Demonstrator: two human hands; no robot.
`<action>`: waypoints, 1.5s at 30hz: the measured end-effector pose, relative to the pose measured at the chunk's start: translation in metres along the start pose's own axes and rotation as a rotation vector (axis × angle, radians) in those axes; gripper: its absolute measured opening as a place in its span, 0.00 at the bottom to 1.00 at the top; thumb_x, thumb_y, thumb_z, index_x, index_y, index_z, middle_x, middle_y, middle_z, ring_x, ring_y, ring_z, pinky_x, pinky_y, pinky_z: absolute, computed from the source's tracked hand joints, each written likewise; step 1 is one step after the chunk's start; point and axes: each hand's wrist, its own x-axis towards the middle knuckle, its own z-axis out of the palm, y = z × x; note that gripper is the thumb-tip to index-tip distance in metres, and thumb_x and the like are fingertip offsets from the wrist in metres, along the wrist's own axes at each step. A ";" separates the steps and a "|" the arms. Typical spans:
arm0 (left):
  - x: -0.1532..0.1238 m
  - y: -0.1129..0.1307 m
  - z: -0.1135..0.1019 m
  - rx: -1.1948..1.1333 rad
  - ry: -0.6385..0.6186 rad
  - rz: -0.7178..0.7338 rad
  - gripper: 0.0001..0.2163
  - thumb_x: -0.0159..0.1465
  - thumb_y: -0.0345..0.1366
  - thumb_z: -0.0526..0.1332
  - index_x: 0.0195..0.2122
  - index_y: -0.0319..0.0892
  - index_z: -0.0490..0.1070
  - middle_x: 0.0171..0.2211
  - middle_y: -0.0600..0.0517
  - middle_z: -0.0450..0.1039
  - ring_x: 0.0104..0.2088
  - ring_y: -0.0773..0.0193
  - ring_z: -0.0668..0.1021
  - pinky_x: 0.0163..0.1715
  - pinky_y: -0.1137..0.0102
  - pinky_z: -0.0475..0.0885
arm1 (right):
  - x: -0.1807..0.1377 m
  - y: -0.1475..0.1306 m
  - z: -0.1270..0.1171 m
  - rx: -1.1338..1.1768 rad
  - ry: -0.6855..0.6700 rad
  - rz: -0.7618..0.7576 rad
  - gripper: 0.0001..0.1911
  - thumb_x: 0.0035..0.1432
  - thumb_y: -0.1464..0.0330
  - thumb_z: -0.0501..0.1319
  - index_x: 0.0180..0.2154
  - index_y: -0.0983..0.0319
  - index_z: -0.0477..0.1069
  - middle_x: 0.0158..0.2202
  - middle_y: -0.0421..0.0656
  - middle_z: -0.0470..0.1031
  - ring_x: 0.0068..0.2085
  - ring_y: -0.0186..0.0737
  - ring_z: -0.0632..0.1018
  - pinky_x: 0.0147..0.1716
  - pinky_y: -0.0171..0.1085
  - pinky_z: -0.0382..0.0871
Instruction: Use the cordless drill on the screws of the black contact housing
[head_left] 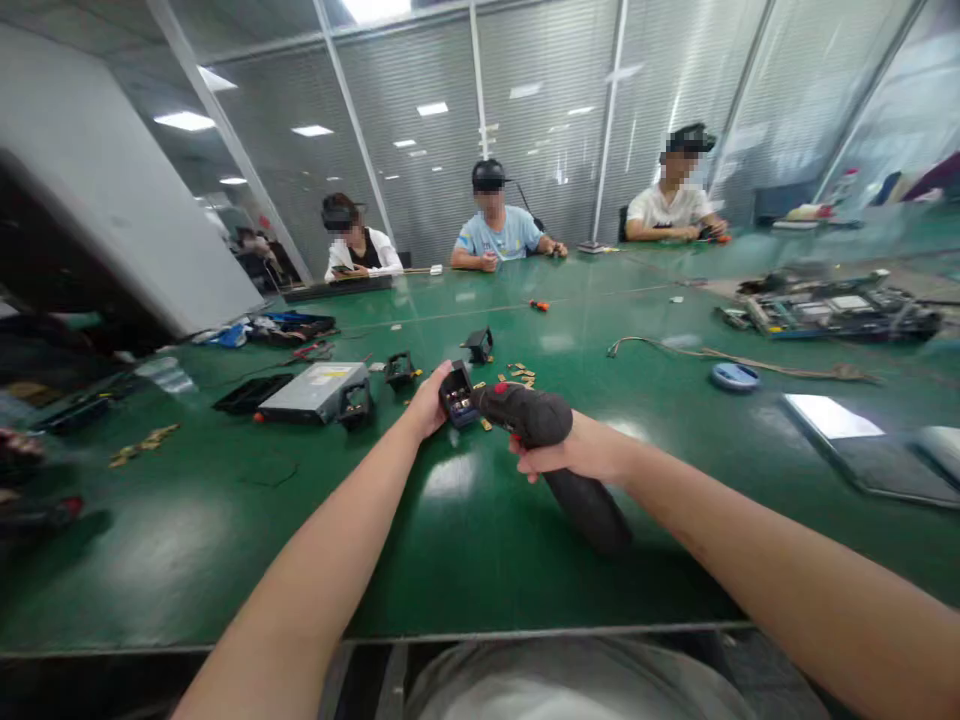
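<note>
Between the fingers of my left hand [430, 402] is a small black housing [458, 396] with an open face and brass-coloured parts inside. My right hand [551, 455] grips a black cordless screwdriver [529, 412] with a red button on top. Its nose points left at the housing; whether the tip touches it I cannot make out. Small brass-coloured pieces [519, 376] lie scattered just beyond the tool. Similar black housings stand close by: one behind [478, 345], another to the left [400, 370], and a third beside a metal box [355, 404].
The flat grey metal box [315, 391] and a black tray [253, 393] lie left on the green table [465, 560]. Circuit boards [840, 305], a cable [720, 352], a round blue-grey lid [735, 377] and a dark tablet-like slab [862, 450] are at right. Several people sit across the table.
</note>
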 end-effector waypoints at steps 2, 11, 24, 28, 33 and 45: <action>0.000 0.000 0.000 -0.004 0.003 -0.005 0.16 0.67 0.48 0.69 0.45 0.39 0.78 0.30 0.47 0.83 0.25 0.57 0.84 0.36 0.63 0.81 | 0.000 0.000 0.000 -0.003 0.007 0.002 0.51 0.43 0.76 0.73 0.68 0.57 0.59 0.32 0.33 0.74 0.28 0.36 0.78 0.27 0.35 0.77; -0.001 -0.001 0.000 -0.029 -0.029 0.012 0.16 0.67 0.47 0.69 0.47 0.39 0.78 0.32 0.46 0.84 0.30 0.55 0.86 0.39 0.62 0.82 | 0.001 0.002 -0.001 0.025 0.009 0.002 0.42 0.42 0.76 0.75 0.60 0.57 0.67 0.32 0.33 0.75 0.28 0.37 0.78 0.28 0.36 0.77; -0.001 -0.001 -0.001 -0.040 0.006 0.001 0.16 0.66 0.47 0.70 0.46 0.40 0.77 0.34 0.46 0.84 0.31 0.55 0.86 0.40 0.61 0.82 | 0.001 0.000 0.002 0.054 0.024 0.019 0.41 0.40 0.77 0.74 0.58 0.58 0.67 0.31 0.33 0.75 0.28 0.37 0.79 0.28 0.36 0.77; -0.001 -0.001 0.000 -0.036 0.005 0.002 0.16 0.66 0.47 0.70 0.46 0.39 0.78 0.33 0.46 0.84 0.30 0.56 0.85 0.39 0.62 0.82 | 0.001 -0.001 0.002 0.047 0.022 0.013 0.44 0.41 0.77 0.74 0.61 0.58 0.66 0.31 0.34 0.75 0.27 0.37 0.78 0.28 0.37 0.77; -0.003 0.000 0.001 -0.022 -0.002 0.004 0.15 0.68 0.46 0.68 0.47 0.39 0.77 0.32 0.46 0.84 0.30 0.56 0.86 0.38 0.63 0.82 | 0.001 0.000 0.002 0.038 0.024 0.005 0.37 0.41 0.76 0.74 0.55 0.59 0.70 0.31 0.33 0.74 0.27 0.36 0.77 0.28 0.37 0.78; -0.006 0.002 0.003 0.009 -0.018 0.008 0.16 0.69 0.47 0.67 0.47 0.39 0.78 0.33 0.45 0.84 0.27 0.56 0.85 0.38 0.62 0.82 | 0.000 -0.002 0.002 0.035 0.029 0.032 0.33 0.41 0.76 0.74 0.51 0.60 0.71 0.32 0.34 0.74 0.29 0.36 0.78 0.29 0.36 0.77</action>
